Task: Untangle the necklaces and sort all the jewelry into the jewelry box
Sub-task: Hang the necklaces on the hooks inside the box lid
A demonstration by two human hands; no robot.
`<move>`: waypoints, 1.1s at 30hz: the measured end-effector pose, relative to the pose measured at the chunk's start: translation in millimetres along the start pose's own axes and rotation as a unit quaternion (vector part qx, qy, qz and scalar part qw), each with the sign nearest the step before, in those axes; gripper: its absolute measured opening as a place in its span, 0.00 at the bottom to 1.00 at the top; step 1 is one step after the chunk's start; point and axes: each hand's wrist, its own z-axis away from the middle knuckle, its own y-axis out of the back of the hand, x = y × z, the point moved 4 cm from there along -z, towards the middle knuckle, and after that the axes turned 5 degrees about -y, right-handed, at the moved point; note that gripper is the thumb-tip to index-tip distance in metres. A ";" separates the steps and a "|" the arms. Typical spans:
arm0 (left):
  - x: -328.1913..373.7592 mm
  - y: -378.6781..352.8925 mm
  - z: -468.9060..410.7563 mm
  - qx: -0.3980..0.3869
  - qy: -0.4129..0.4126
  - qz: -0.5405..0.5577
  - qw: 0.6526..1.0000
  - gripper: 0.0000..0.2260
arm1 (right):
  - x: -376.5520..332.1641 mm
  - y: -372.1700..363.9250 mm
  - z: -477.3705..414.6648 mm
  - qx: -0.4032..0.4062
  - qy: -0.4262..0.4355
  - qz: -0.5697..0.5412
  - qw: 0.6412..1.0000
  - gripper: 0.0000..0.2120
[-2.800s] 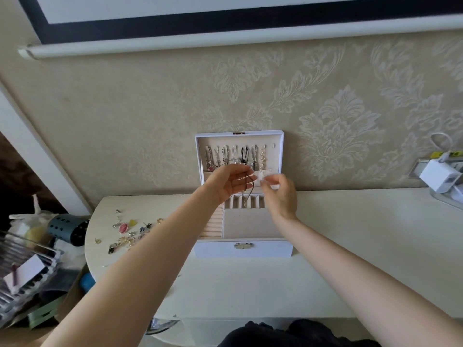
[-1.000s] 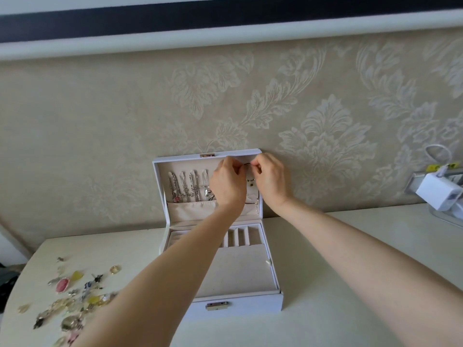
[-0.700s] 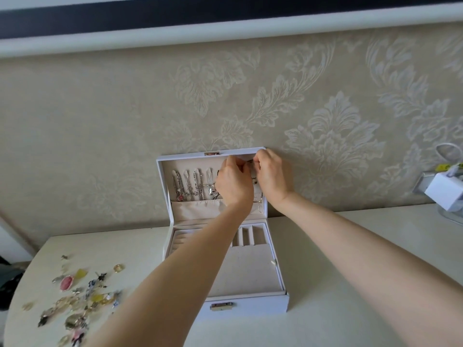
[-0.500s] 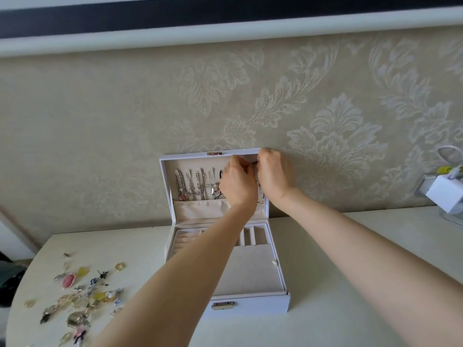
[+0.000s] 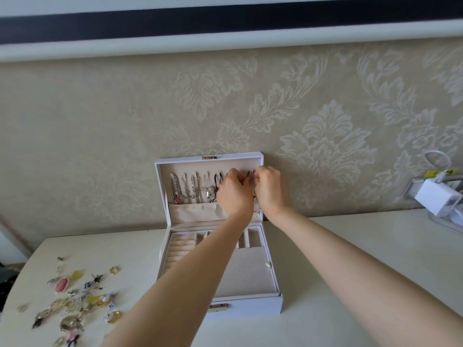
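Working at the upright lid (image 5: 175,162) of the white rectangular jewelry box with beige lining (image 5: 253,306), we are judging the necklace part of the job to be nearly finished. A row of silver chain necklaces (image 5: 186,187) is hanging untangled from the lid's hooks, with their ends dropping toward the beige fabric pocket (image 5: 195,212) below.

We are seeing plenty left to do. A scattered heap of small rings, brooches and earrings (image 5: 75,299) is lying on the cream table (image 5: 350,284), well apart from the box on its left. The ring rolls (image 5: 179,251) in the tray are holding nothing that we can make out.

Our left hand (image 5: 234,194) and right hand (image 5: 270,190) are reaching up side by side, almost touching, at the right end of the hook row. Both are curling their fingers inward, and we are pinching a thin dark cord necklace (image 5: 248,174) that is showing between them. We are holding it right at the hooks; whether it is already seated on one, we cannot tell, since the knuckles are hiding it. Both forearms are stretching across the open tray.
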 end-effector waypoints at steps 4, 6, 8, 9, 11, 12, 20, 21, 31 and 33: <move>-8.4 0.7 11.0 0.002 -0.015 0.032 0.999 0.07 | 17.5 -5.7 13.5 0.048 -0.068 -0.162 0.983 0.05; -17.1 0.2 18.9 -0.005 -0.009 0.045 0.999 0.06 | 23.1 -10.5 22.8 0.041 -0.118 -0.222 0.967 0.05; -27.0 -1.6 24.9 -0.015 0.005 0.068 0.998 0.06 | 25.4 -13.9 32.6 0.046 -0.154 -0.248 0.955 0.05; -31.6 -3.0 27.3 -0.024 0.012 0.079 0.997 0.06 | 27.2 -16.0 37.2 0.047 -0.170 -0.258 0.950 0.06; -39.0 -6.6 31.3 -0.044 0.023 0.096 0.994 0.07 | 31.1 -21.6 45.9 0.042 -0.200 -0.272 0.940 0.06; -42.2 -8.4 33.3 -0.054 0.025 0.103 0.993 0.07 | 32.6 -24.5 50.0 0.038 -0.211 -0.272 0.938 0.07; -58.7 -18.3 54.6 -0.139 0.060 0.091 0.984 0.07 | 38.8 -39.8 72.2 0.006 -0.239 -0.218 0.946 0.10; -58.9 -19.5 56.5 -0.151 0.063 0.094 0.982 0.08 | 39.4 -40.6 72.3 0.003 -0.242 -0.214 0.946 0.10; -56.3 -20.7 60.2 -0.199 0.021 0.035 0.979 0.07 | 39.2 -41.9 72.0 -0.034 -0.244 -0.233 0.941 0.07; -53.9 -16.3 59.2 -0.195 0.004 0.028 0.980 0.07 | 40.2 -43.4 69.5 -0.053 -0.258 -0.250 0.932 0.09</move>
